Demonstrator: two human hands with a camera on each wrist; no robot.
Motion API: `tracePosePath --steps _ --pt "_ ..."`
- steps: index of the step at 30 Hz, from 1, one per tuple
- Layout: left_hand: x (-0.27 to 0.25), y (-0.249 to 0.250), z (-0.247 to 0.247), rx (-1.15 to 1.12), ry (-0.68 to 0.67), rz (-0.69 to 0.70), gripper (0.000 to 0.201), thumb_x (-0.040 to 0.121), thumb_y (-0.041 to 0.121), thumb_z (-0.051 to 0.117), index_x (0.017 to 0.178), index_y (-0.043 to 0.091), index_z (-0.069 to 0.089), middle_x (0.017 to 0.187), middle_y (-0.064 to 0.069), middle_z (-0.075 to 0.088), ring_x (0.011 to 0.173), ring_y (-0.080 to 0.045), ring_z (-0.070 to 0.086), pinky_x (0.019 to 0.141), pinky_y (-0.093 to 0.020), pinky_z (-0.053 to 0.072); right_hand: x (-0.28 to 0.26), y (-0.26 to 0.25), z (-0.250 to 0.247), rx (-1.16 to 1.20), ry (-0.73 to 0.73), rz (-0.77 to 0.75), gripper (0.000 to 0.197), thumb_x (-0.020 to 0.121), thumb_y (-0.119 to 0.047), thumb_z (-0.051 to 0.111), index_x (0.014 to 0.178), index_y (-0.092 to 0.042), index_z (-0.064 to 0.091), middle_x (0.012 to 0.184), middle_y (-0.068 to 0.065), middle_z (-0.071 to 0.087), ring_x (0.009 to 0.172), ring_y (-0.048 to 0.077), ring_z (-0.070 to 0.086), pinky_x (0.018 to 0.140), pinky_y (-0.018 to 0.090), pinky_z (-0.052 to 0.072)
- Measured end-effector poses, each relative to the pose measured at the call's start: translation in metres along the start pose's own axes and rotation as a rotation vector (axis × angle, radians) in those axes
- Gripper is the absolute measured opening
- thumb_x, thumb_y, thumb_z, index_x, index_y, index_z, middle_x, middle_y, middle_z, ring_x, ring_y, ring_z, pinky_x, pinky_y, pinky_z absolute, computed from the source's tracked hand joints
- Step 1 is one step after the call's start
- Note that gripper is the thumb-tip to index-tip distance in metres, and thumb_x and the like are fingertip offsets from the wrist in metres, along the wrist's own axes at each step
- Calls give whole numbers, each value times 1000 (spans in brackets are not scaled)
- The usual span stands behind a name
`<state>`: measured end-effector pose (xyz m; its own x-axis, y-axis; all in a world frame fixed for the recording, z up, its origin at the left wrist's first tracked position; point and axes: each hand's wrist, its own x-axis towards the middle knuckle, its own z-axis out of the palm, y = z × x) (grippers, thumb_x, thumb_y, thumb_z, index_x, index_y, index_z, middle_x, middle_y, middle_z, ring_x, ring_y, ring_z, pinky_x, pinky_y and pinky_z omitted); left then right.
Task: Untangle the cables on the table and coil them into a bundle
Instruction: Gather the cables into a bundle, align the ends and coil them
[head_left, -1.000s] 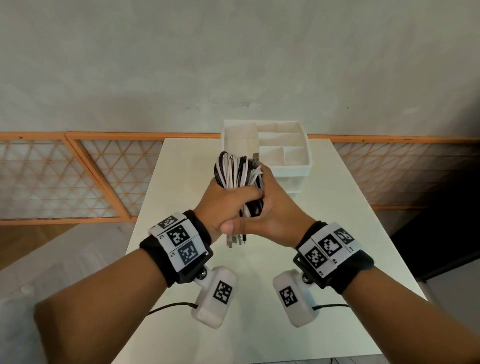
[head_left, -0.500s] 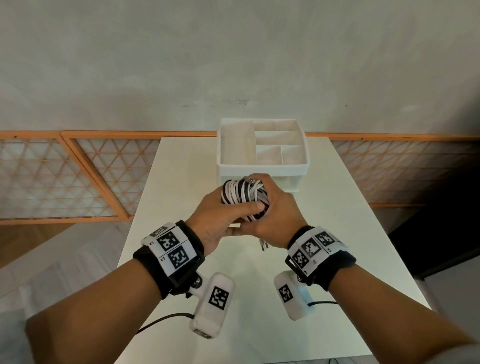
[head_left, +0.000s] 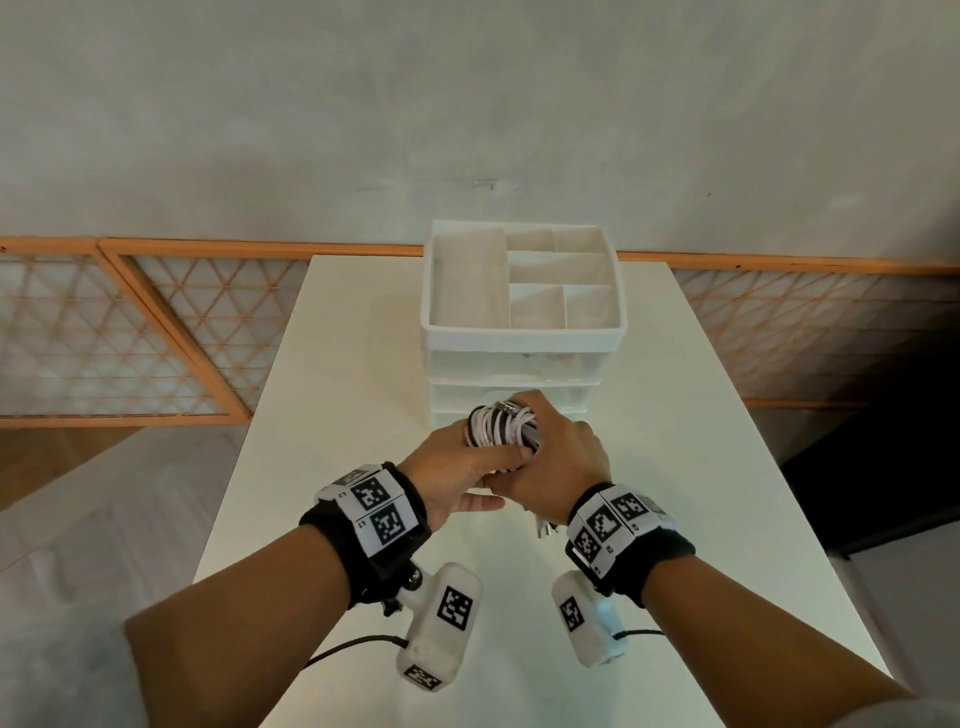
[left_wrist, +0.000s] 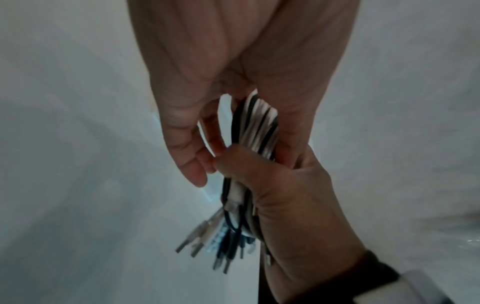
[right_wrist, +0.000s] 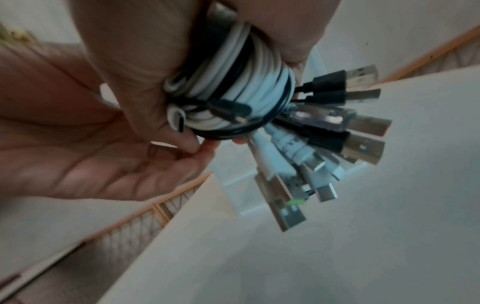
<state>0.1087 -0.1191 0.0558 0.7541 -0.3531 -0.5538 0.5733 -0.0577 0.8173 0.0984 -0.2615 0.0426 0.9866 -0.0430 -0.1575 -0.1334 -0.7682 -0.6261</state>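
Observation:
A coiled bundle of black and white cables (head_left: 500, 427) is held over the white table (head_left: 337, 374), just in front of the drawer unit. My right hand (head_left: 558, 452) wraps around the bundle from the right. My left hand (head_left: 467, 465) holds it from the left, fingers laid across the coil. In the right wrist view the coil (right_wrist: 233, 82) sits under my right hand (right_wrist: 145, 72), and several USB plugs (right_wrist: 337, 133) fan out from it; the left hand (right_wrist: 124, 168) touches it from below. In the left wrist view my left hand (left_wrist: 187, 131) pinches the cables (left_wrist: 259, 123) above my right hand (left_wrist: 272, 185).
A white drawer organizer (head_left: 522, 332) with open compartments on top stands at the far middle of the table, close behind the bundle. An orange lattice railing (head_left: 130, 338) runs behind the table on both sides. Bare tabletop lies to the left and right of the hands.
Both hands have lowered the bundle from in front of the organizer's top to the level of its drawers, and tipped it forward. Both hands still hold the bundle.

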Motion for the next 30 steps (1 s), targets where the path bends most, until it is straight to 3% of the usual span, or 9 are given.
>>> tracePosePath --steps 3,7,9,14,16,19,24,28,30 --pt "22 1 -6 -64 28 -40 44 79 12 78 120 16 61 113 -11 68 104 -27 64 92 -43 54 11 21 -15 -69 9 117 75 55 -44 75 121 -46 40 92 -5 68 90 25 64 80 37 57" --pt "56 5 -9 -326 139 -139 2 88 7 63 89 8 63 101 -11 61 90 -25 60 82 -40 53 21 44 -34 -86 53 200 77 47 -43 70 117 -50 39 90 3 68 87 28 61 78 39 57" --pt "73 8 -2 -401 168 -176 7 86 7 61 79 8 61 93 -10 61 81 -22 61 73 -36 53 22 49 -38 -68 69 207 78 42 -46 68 114 -51 38 88 2 67 84 27 62 76 39 58" --pt "99 13 17 -647 154 -194 18 80 9 64 96 10 55 80 -4 65 70 -17 61 66 -32 49 19 56 -39 -19 74 175 83 40 -48 65 117 -51 38 88 -2 68 79 24 66 71 39 60" --pt "100 8 22 -648 143 -205 9 80 8 61 87 10 56 80 -5 64 69 -18 60 69 -34 48 15 58 -41 -4 80 160 82 43 -45 69 119 -50 39 89 -3 67 82 24 66 71 39 60" --pt "84 -11 27 -561 137 -254 6 82 8 58 77 11 55 81 -6 61 70 -19 58 70 -34 45 11 60 -46 19 89 133 79 45 -40 73 116 -50 41 89 -5 66 81 23 67 67 39 61" --pt "37 -28 19 -237 51 -300 6 85 11 64 88 12 58 85 -6 64 74 -20 61 67 -32 47 8 55 -58 15 92 80 78 46 -38 75 116 -47 42 89 -7 66 83 24 66 66 40 61" --pt "24 4 4 272 111 65 9 88 10 63 97 10 63 88 -4 66 66 -14 62 53 -23 44 15 31 -64 -73 75 -13 75 50 -38 77 116 -46 42 86 -4 67 81 24 65 68 39 61" --pt "28 12 -7 658 172 220 31 87 15 63 118 17 61 114 1 66 84 -15 65 65 -22 48 22 16 -63 -129 57 -71 76 51 -40 76 117 -45 40 87 -5 67 81 24 64 70 38 60"
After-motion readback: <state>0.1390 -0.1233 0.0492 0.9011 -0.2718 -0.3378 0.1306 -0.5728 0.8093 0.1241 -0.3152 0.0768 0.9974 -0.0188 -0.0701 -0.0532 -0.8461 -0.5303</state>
